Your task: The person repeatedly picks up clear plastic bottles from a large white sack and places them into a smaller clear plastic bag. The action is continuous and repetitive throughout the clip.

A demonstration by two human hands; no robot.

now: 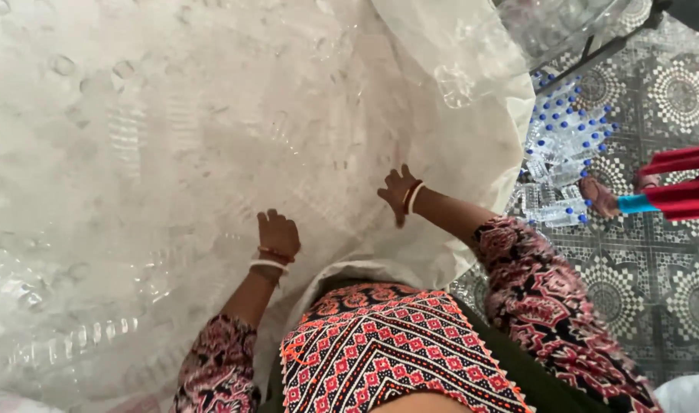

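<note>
A huge translucent white plastic sack point(212, 130) packed with clear empty bottles fills most of the view in front of me. My left hand point(277, 234) presses against the sack's side, its fingers curled on the plastic. My right hand point(399, 191) rests on the sack a little higher and to the right, fingers bent against the plastic film. Both wrists carry bangles, and my sleeves are patterned dark red.
A pile of clear bottles with blue caps point(567, 145) lies on the patterned tile floor point(671, 283) at the right. Another person's foot point(599, 197) and red trouser legs show beside that pile. A second plastic sack point(564, 23) stands at top right.
</note>
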